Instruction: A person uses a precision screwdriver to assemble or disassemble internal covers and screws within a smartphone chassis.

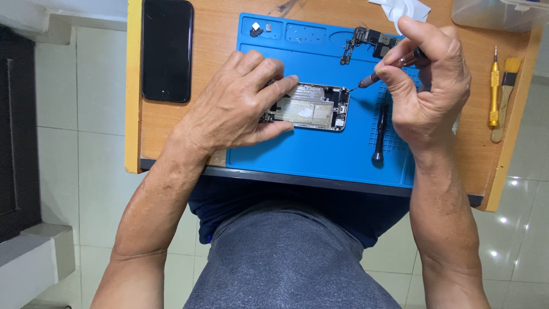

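Our left hand (240, 106) pins the opened phone (311, 107), our right hand (426, 86) pinches the screwdriver (384, 70); its tip may slip off, we think.

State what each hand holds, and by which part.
The right hand holds a small screwdriver by its handle. The left hand steadies the opened phone by its left end on the blue mat.

We see an opened phone chassis (313, 107) lying flat on the blue mat, its silver inner plate exposed, and a slim dark screwdriver (389, 67) angled down, its tip at the chassis's upper right corner.
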